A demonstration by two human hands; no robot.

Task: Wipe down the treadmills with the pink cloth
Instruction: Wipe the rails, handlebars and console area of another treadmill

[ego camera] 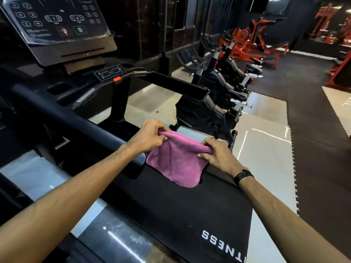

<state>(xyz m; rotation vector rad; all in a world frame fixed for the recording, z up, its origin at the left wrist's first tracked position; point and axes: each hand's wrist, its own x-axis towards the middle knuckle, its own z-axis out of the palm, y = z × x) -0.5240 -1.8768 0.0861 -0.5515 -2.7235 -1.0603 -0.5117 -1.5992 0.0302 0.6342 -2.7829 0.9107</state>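
Black console: at my far left the treadmill's console [55,21] stands tilted, its button panel under a glossy plastic film; a smaller control strip with an orange tab [117,79] sits below it.
Handrail, left: a thick dark handrail [76,118] runs diagonally from the left edge towards the middle and ends just beside my left forearm, partly blocking my view of the deck behind it.
Left hand: my left hand [150,136] pinches the left top corner of the pink cloth [176,164], fingers curled round the bunched edge.
Cloth: it hangs stretched between both hands, above the treadmill belt [190,211]; whether its lower edge touches the belt I cannot tell.
Right hand: my right hand [218,155] grips the right top corner, thumb on the fabric; a black wristband [243,176] circles that wrist.
Handrail, right: a flat black arm [176,85] juts out from the console above and beyond the cloth.
Belt: matte black, with white letters "TNESS" near me, reading upside down.
Bikes: a row of dark exercise bikes [214,103] stands just beyond the treadmill's right side.
Floor: pale glossy tiles beside the belt, then dark interlocking rubber mats [319,149] further right.
Far right: red-framed weight machines [252,40] against dark walls; the room is dim.
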